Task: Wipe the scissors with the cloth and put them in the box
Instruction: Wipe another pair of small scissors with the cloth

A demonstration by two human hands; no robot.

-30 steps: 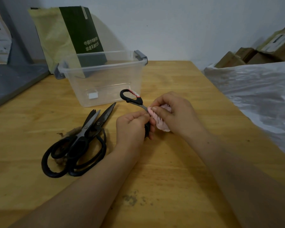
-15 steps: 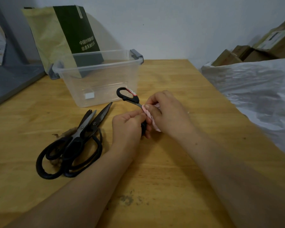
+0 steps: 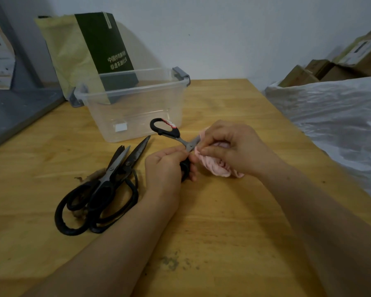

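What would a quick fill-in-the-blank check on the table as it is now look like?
1. The right hand presses a bunched cloth of ____ colour against the blades of the small scissors.
2. The left hand grips the small scissors by one black ____.
3. ____ pairs of large black scissors lie overlapped on the wooden table.
4. The clear box behind them has ____ scissors inside.

Missing words: pink; handle; two; no
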